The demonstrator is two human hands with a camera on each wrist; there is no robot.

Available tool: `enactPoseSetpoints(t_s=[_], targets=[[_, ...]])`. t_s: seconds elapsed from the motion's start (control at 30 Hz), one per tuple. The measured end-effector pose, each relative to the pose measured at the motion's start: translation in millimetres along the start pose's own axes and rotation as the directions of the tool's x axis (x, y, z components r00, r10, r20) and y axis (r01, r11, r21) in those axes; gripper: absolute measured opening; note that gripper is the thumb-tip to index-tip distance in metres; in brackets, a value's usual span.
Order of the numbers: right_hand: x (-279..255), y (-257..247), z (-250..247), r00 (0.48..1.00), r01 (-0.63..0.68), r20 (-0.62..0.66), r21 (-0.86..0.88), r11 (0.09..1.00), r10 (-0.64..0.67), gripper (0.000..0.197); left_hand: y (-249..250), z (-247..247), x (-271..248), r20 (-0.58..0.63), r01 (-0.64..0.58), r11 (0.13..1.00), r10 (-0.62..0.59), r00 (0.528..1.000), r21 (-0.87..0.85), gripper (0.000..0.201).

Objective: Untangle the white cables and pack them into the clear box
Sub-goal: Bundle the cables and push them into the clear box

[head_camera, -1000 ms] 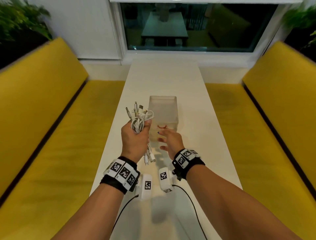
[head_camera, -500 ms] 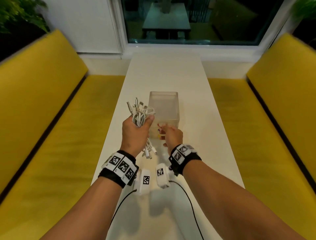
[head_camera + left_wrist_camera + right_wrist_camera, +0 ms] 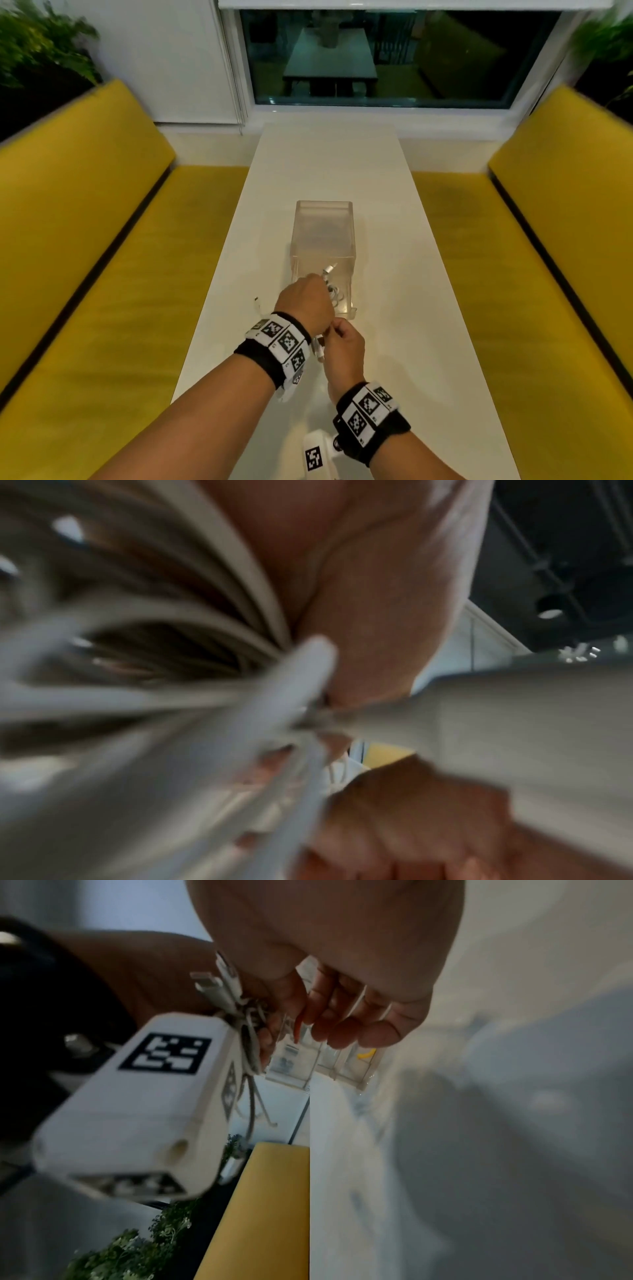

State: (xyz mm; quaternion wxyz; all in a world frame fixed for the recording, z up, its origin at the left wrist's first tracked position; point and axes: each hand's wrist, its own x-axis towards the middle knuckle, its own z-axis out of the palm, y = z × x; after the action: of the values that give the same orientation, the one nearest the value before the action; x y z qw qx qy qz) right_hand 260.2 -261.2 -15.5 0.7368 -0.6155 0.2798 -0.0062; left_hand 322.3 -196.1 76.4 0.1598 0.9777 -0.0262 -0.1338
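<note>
My left hand (image 3: pixel 306 301) grips a bundle of white cables (image 3: pixel 331 287) low at the near end of the clear box (image 3: pixel 324 204); loops and a plug poke out past its knuckles against the box wall. The left wrist view is blurred, with the cables (image 3: pixel 192 620) running across the palm. My right hand (image 3: pixel 343 346) sits just behind the left wrist, fingers curled, pinching the plug ends (image 3: pixel 320 349) that hang from the bundle. In the right wrist view those plugs (image 3: pixel 219 988) lie beside the thumb, with the box (image 3: pixel 325 1066) beyond the fingers. One loose cable end (image 3: pixel 257 302) lies on the table to the left.
The long white table (image 3: pixel 394 274) runs away toward a dark window. Yellow benches (image 3: pixel 102 260) (image 3: pixel 520 260) flank it on both sides. A white wrist camera unit (image 3: pixel 317 455) hangs under my right wrist, near the table's front edge.
My left hand has come down and to the right with the cable bundle, to the box's near end. My right hand has left the box and drawn back to the hanging plug ends.
</note>
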Motion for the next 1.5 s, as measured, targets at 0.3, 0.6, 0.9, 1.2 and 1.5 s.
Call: enactPoseSetpoints(t_s=[0.3, 0.6, 0.9, 1.2, 1.5], targets=[[-6, -8, 3, 0.998, -0.029, 0.055, 0.032, 0.999, 0.027, 0.021, 18, 5, 51, -0.022, 0.104, 0.974, -0.101, 0.995, 0.199, 0.025], [-8, -12, 3, 0.997, -0.063, 0.043, 0.080, 0.995, 0.060, 0.022, 12, 11, 41, -0.144, 0.029, 0.999, -0.026, 0.989, 0.022, 0.058], [-5, -24, 2, 0.996, -0.090, 0.033, 0.184, 0.979, 0.086, 0.017, 3, 18, 29, -0.226, -0.161, 0.975, 0.193, 0.955, 0.154, 0.044], [-3, -27, 2, 0.995, -0.100, 0.010, 0.225, 0.969, 0.100, 0.024, 2, 18, 27, -0.178, -0.153, 0.948, 0.207, 0.962, 0.278, 0.047], [-7, -29, 3, 0.996, -0.092, 0.015, 0.251, 0.964, 0.091, 0.029, -10, 15, 15, -0.216, -0.285, 0.953, 0.300, 0.929, 0.101, 0.040]])
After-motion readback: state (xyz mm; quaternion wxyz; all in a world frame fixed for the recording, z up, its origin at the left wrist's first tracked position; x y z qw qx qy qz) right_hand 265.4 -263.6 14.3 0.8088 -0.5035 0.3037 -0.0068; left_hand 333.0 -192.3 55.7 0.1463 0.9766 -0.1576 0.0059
